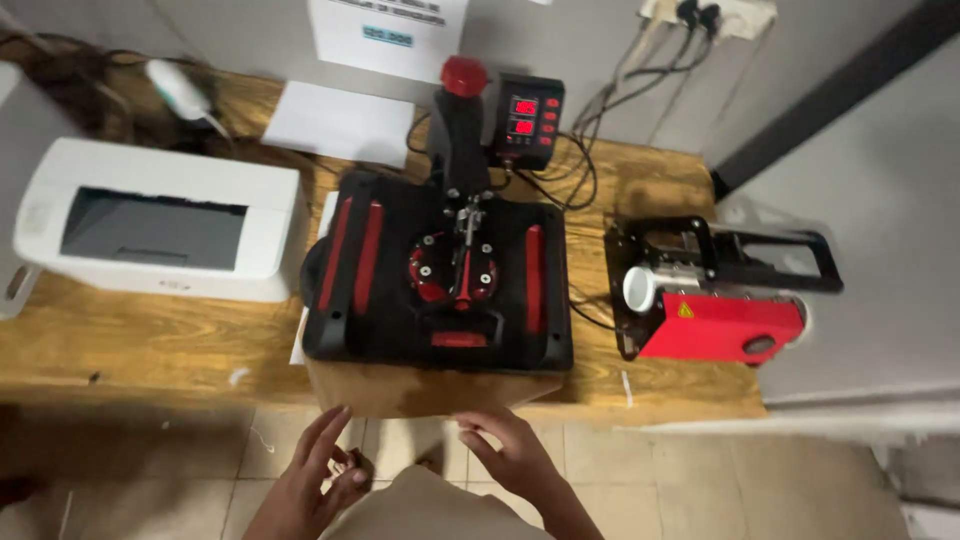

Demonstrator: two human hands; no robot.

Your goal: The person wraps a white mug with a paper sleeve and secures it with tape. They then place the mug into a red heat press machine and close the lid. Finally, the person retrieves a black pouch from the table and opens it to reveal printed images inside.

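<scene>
A black and red heat press (440,275) stands shut on the wooden table (150,340), its red-knobbed handle pointing to the back. A brown flat sheet (420,388) sticks out from under its front edge over the table's rim. My left hand (320,470) hovers just below that sheet's left corner, fingers spread, holding nothing. At the sheet's lower edge my right hand (505,445) has its fingers apart, with the fingertips near or touching the edge. Both hands are over a beige garment (430,510) at the bottom of the view.
A white printer (160,225) sits at the left. A red mug press (715,295) holding a white mug stands at the right. Behind the heat press are a control box (528,118) with red digits, cables, white paper (340,120) and a wall socket (715,15). Tiled floor lies below.
</scene>
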